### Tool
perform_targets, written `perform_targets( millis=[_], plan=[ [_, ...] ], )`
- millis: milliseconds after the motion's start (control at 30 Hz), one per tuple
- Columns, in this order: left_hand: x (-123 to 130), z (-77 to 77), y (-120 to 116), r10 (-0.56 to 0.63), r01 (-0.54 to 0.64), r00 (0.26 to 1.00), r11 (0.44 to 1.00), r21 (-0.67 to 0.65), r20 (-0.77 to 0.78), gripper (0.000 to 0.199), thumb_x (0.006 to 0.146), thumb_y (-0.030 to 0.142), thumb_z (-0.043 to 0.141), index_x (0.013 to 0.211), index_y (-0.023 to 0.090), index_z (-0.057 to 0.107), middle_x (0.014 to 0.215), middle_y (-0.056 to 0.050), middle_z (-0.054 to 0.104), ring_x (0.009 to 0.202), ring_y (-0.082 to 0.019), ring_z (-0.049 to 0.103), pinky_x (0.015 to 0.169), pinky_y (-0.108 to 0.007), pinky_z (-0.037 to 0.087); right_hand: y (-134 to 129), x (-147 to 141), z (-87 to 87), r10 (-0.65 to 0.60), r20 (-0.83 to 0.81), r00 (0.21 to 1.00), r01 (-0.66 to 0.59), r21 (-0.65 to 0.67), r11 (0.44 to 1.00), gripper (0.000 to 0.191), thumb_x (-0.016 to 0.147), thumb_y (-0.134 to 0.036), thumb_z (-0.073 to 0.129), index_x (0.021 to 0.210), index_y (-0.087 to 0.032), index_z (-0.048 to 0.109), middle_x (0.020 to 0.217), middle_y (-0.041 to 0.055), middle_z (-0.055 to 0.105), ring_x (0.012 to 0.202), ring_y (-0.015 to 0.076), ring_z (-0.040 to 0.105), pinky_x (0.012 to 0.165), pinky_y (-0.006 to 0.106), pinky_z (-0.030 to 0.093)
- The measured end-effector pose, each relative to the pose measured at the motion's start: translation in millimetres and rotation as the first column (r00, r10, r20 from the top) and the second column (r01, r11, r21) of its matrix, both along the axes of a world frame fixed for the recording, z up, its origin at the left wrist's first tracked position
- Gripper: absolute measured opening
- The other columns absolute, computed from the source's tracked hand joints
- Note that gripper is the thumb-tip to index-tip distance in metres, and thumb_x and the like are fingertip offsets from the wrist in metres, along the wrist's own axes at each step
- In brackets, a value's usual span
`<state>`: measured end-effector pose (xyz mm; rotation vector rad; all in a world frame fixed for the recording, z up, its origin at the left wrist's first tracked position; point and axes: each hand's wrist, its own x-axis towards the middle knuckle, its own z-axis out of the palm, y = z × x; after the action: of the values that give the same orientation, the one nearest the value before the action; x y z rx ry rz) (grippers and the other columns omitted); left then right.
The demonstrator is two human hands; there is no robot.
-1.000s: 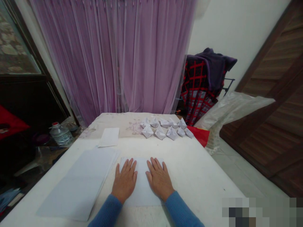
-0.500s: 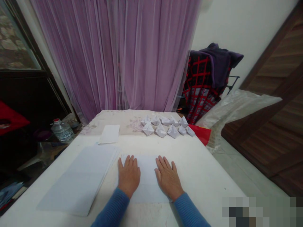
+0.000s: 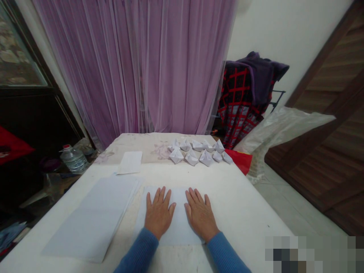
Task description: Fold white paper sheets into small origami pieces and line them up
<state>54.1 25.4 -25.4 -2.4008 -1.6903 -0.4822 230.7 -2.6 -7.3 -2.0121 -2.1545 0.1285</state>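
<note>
White paper is what I touch: one sheet of paper (image 3: 179,223) lies flat under both my hands, on the white-covered table (image 3: 241,197). Its long side seems to run away from my body, toward the far end of the table, but the edges are partly hidden by my hands, so I cannot be fully sure. My left hand (image 3: 159,214) rests on the left half of the sheet and my right hand (image 3: 200,214) rests on the right half. Both hands are open, with palms down and fingers spread, and they do not pinch or grip anything. Neither hand is clearly nearer to the sheet, because both are on it. To the left of the sheet lies a stack of paper (image 3: 91,220). Beyond the sheet stand folded paper boats (image 3: 196,156) in rows, and a small paper slip (image 3: 130,162) lies beyond it toward the left. Compared with the earlier frame, my thumbs are closer together, and the gap between my hands is narrower.
</note>
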Motion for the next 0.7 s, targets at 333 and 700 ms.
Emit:
perform_targets(
  millis=[333,700],
  plan=[
    [-26,-5.8,6,-0.053,0.047,0.996,0.996,-0.076,-0.078,0.062,0.091,0.062,0.038,0.142,0.027,0.044,0.149,-0.011,0.042,0.137,-0.035,0.037,0.109,-0.068,0.020,-1,0,1.9,-0.005,0.014,1.000,0.004,0.005,1.000,0.050,0.096,-0.031,0.032,0.145,-0.021,0.040,0.153,0.0059,0.032,0.143,0.0253,0.026,0.114,0.054,0.016],
    [-49,12.0,11,-0.211,0.189,0.977,0.923,-0.335,-0.031,0.086,0.080,0.077,0.042,0.147,0.025,0.033,0.155,-0.012,0.027,0.143,-0.033,0.025,0.114,-0.060,0.016,-2,4,-6.4,0.041,-0.064,0.997,-0.034,0.110,0.993,0.044,0.095,-0.029,0.037,0.137,-0.023,0.051,0.148,0.0074,0.043,0.138,0.0254,0.034,0.114,0.054,0.015]
  ],
)
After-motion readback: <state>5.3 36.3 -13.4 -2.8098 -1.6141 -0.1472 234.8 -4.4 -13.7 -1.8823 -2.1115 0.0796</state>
